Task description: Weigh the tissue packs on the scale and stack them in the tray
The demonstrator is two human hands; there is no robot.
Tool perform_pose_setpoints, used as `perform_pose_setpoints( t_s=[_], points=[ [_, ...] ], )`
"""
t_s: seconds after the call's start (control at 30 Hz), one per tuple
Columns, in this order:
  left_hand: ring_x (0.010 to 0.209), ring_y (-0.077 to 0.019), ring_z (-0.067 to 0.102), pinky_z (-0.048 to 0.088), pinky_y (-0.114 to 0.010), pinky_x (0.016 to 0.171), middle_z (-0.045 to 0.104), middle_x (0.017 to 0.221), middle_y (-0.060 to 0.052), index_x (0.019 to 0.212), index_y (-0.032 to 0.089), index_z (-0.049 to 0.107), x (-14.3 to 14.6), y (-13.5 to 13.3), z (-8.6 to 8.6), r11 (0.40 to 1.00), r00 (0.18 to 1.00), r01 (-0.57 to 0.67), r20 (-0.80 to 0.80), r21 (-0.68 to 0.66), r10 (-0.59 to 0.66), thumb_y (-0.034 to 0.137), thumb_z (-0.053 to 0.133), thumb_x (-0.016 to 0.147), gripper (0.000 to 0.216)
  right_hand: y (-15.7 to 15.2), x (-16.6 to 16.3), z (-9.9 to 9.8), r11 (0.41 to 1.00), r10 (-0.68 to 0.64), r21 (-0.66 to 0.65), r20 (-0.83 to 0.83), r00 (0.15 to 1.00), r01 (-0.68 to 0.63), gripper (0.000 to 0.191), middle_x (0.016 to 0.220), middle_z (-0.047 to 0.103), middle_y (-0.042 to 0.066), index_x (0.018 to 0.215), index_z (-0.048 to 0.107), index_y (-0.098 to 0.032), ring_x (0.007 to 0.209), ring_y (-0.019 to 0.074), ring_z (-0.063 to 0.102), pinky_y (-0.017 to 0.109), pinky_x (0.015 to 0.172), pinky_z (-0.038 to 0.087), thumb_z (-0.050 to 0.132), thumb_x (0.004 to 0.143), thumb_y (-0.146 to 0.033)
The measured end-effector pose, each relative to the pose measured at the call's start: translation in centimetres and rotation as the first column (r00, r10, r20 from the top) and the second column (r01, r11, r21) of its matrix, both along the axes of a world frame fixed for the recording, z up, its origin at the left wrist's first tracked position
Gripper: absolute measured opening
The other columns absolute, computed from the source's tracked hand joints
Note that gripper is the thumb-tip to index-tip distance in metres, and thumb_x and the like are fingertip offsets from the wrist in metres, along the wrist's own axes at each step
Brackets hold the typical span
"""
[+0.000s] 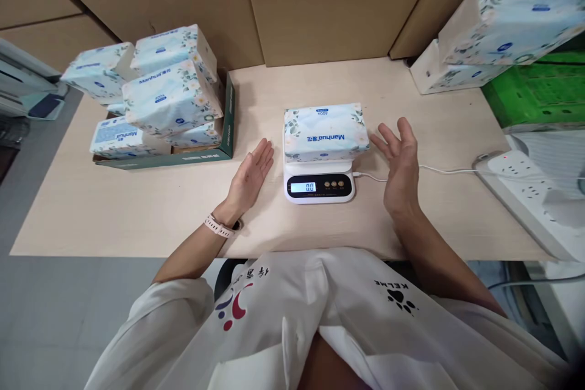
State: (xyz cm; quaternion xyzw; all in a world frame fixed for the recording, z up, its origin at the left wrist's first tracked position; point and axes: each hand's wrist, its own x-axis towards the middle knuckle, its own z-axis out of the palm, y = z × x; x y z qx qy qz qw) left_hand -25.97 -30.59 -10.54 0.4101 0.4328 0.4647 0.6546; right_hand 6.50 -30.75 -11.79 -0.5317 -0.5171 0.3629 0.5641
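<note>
A pack of tissues (325, 133), pale blue with a flower print, lies on a white digital kitchen scale (319, 196). The lit display of the scale reads 0.0. To the left of the scale my left hand (250, 175) is open, its fingers stretched out and apart from the pack. On the other side my right hand (399, 164) is open too, fingers spread near the pack's right end. Neither hand holds anything. A white cable (372, 177) runs from the scale's right side and passes behind my right hand.
On the left, a dark green tray (227, 128) holds several tissue packs (171, 97). More packs (516, 21) are stacked at the back right beside a green crate (539, 91). A power strip (525, 180) sits at the right edge. Cardboard boxes (329, 6) line the back.
</note>
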Motion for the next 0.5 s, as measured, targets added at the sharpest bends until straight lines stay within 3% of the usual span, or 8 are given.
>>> perform_pose_setpoints(
  t_s=[0.23, 0.5],
  points=[
    [0.180, -0.0289, 0.023, 0.017, -0.046, 0.150, 0.030, 0.190, -0.009, 0.174, 0.023, 0.045, -0.10, -0.14, 0.47, 0.999, 1.000, 0.005, 0.019, -0.032, -0.004, 0.081, 0.057, 0.100, 0.095, 0.26, -0.02, 0.03, 0.998, -0.030, -0.049, -0.058, 0.998, 0.028, 0.096, 0.172, 0.058, 0.013, 0.167, 0.051, -0.037, 0.160, 0.0446, 0.056, 0.073, 0.133, 0.042, 0.043, 0.093, -0.099],
    [0.178, -0.0297, 0.028, 0.020, -0.046, 0.149, 0.034, 0.189, -0.010, 0.174, 0.021, 0.045, -0.12, -0.05, 0.44, 0.999, 0.999, -0.005, 0.036, -0.039, 0.006, 0.077, 0.055, 0.102, 0.092, 0.25, 0.01, 0.01, 0.998, -0.046, -0.040, -0.024, 0.999, 0.045, 0.093, 0.165, 0.063, 0.013, 0.163, 0.058, -0.034, 0.161, 0.0429, 0.056, 0.073, 0.134, 0.042, 0.038, 0.097, -0.097]
  ],
)
